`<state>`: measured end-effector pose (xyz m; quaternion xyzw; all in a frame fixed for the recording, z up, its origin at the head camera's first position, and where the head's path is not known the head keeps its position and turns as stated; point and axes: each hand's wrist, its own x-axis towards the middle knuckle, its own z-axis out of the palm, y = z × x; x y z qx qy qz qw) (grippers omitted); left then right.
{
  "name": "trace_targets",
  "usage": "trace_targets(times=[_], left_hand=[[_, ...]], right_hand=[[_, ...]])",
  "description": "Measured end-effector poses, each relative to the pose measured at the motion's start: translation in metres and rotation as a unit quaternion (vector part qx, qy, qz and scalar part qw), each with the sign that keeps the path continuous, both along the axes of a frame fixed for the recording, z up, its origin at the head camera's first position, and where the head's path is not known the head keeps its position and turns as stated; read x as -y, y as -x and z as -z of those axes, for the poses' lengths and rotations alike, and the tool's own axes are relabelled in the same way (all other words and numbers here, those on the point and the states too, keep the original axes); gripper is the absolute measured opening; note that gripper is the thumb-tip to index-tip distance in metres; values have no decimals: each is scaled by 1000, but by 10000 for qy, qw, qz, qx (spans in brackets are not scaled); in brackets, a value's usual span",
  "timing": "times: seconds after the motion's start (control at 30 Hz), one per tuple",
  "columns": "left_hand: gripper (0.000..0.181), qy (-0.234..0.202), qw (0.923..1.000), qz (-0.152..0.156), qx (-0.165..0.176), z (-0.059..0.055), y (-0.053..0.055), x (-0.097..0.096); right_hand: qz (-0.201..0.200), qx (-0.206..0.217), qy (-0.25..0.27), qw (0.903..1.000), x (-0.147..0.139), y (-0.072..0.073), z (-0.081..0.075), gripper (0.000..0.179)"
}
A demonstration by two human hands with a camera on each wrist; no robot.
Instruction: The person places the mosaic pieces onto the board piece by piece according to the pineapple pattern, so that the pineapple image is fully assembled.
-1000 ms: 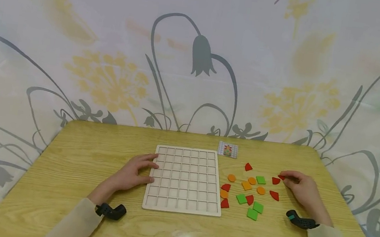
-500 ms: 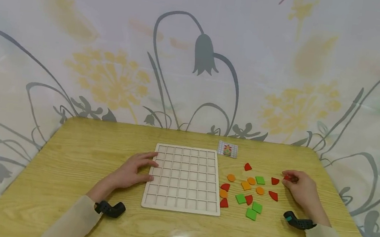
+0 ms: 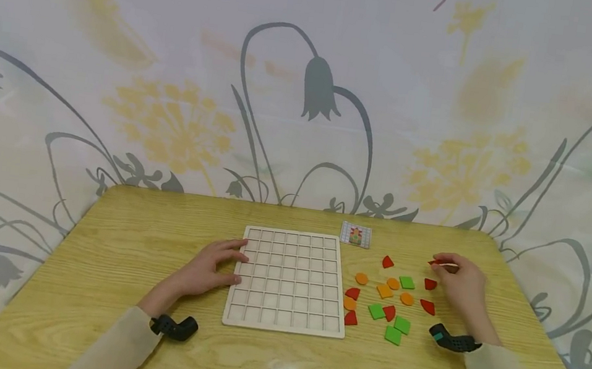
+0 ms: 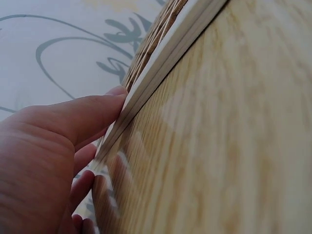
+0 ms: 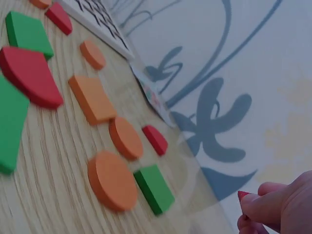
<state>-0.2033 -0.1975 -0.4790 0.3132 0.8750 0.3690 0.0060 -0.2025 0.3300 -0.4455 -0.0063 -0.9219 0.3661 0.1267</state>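
My left hand (image 3: 210, 269) rests at the left edge of a white square board (image 3: 282, 328) marked with a grid, its fingertips on the rim. In the left wrist view the thumb (image 4: 100, 114) lies against the board's side. To the right of the board, my right hand (image 3: 463, 286) pinches a red tile (image 3: 433, 263) between thumb and fingertips, above the table. Only a pointed corner of this red tile (image 5: 242, 195) shows in the right wrist view. Below that hand lie a red quarter-circle tile (image 3: 430, 284) and another red tile (image 3: 428, 306).
Several green square tiles (image 3: 393, 335), orange round tiles (image 3: 407, 299) and red quarter-circle tiles (image 3: 387, 262) lie scattered right of the board, with an orange square (image 3: 385, 291) among them. A small picture card (image 3: 356, 235) lies behind. Patterned fabric hangs beyond the wooden table (image 3: 151, 346).
My right hand, holding the red tile, has risen and moved slightly left and away from me. The left hand stays at the board's edge.
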Motion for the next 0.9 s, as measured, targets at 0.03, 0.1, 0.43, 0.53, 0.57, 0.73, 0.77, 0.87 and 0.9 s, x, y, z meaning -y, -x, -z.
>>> trace_targets(times=[0.03, 0.1, 0.43, 0.53, 0.57, 0.73, 0.77, 0.87, 0.9], left_hand=[[35, 3, 10000, 1, 6, 0, 0, 0], [35, 15, 10000, -2, 7, 0, 0, -1], [35, 15, 10000, -17, -52, 0, -1, -1], [36, 66, 10000, -28, -2, 0, -1, 0], [36, 66, 10000, -38, 36, 0, -1, 0], [36, 62, 9999, -67, 115, -2, -1, 0], [36, 50, 9999, -73, 127, -2, -1, 0], [35, 57, 9999, -78, 120, -1, -1, 0], [35, 54, 9999, -76, 112, 0, -1, 0]], right_hand=[[-65, 1, 86, 9999, 6, 1, -2, 26], [-229, -67, 118, 9996, 20, 3, -4, 25], [-1154, -112, 403, 9924, 105, 26, 7, 16], [-1327, -87, 589, 9894, 133, 31, 10, 11], [-1366, -47, 662, 9884, 142, 33, 10, 10], [-1502, 183, 980, 9836, 185, 39, 15, 11], [-1523, 227, 1033, 9827, 192, 40, 17, 11], [-1606, 297, 1215, 9791, 211, 43, 23, 11], [-1651, 332, 1297, 9772, 216, 43, 25, 11]])
